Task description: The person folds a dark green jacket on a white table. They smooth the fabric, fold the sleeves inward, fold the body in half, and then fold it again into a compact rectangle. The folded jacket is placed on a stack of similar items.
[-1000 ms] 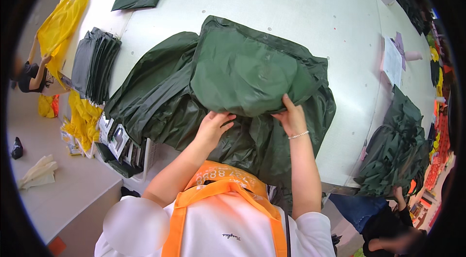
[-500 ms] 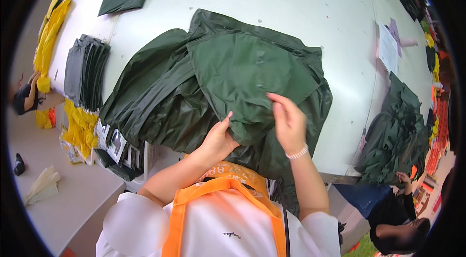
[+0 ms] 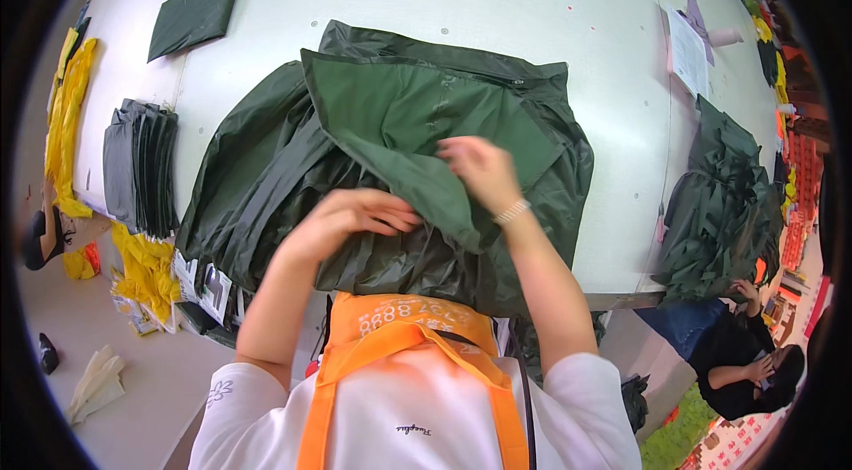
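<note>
A dark green plastic-coated garment (image 3: 266, 168), raincoat-like, is spread in front of me on the white table. On top of it lies a lighter green panel (image 3: 426, 97), its lower left edge folded over. My left hand (image 3: 355, 214) is by this folded edge, fingers stretched to the right and slightly spread, gripping nothing I can see. Above the panel's lower middle is my right hand (image 3: 484, 173), a light bracelet at its wrist. Its fingers are loosely bent, apart and a little blurred; they are over the cloth, and contact is hard to judge.
A flat folded dark green piece (image 3: 195, 15) lies far left on the table (image 3: 612, 142), with a stack of folded dark pieces (image 3: 140, 168) nearer. Yellow garments (image 3: 71, 124) hang beyond. At right are a dark green heap (image 3: 714, 204), a paper sheet (image 3: 688, 53) and another person (image 3: 741, 372).
My left hand has moved left, off the panel's lower tip. My right hand has moved up and left. The panel's lower left edge has folded over, and my view has shifted slightly.
</note>
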Motion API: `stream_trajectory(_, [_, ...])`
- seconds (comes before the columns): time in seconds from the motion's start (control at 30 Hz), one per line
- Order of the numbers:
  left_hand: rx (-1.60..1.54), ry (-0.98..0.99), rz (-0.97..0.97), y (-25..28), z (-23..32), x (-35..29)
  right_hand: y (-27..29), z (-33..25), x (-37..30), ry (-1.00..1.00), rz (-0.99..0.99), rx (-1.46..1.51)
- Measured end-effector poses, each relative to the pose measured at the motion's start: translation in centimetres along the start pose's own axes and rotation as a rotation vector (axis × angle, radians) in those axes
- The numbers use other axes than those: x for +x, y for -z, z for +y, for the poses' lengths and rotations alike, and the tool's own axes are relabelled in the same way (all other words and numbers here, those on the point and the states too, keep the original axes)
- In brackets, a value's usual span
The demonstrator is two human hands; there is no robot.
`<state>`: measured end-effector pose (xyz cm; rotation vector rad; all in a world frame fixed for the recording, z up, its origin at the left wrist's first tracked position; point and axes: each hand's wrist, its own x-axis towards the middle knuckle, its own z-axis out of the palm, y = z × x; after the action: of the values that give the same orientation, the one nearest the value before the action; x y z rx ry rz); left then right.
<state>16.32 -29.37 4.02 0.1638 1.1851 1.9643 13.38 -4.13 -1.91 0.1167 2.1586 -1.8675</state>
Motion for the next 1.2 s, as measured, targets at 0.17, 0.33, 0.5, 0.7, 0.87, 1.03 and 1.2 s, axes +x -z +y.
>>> stream_trajectory(0.17, [0.601,-0.327,0.958,3.0,-1.0,0.7,7.9,2.6,-8.5,0.138,0.134,-0.460])
stream_trajectory(0.33, [1.069,-0.583,0.468,1.4,2.1,3.9,5.1,4.9,-9.5,0.164,0.186,-0.395])
stream_trajectory(0.5, [1.225,-0.119,1.041,5.6,7.6,3.9,8.6,2.5,-6.8,0.170,0.393,-0.367])
stream_trajectory(0.7, [1.643,-0.823,0.448,-1.8,-0.3,6.5,10.7,1.5,-1.9,0.070,0.407,-0.194])
stream_trajectory(0.87, [1.517,-0.300,0.365,1.8,-7.9,6.3,10.9,0.3,-1.6,0.059,0.348,-0.382])
stream_trajectory(1.03, [1.331,-0.280,0.353,2.8,-9.3,5.2,11.1,0.8,-0.9,0.012,0.415,-0.488])
stream_trajectory(1.2, [1.572,-0.441,0.403,3.1,-11.3,5.5,10.3,0.0,0.1,0.083,0.397,-0.530])
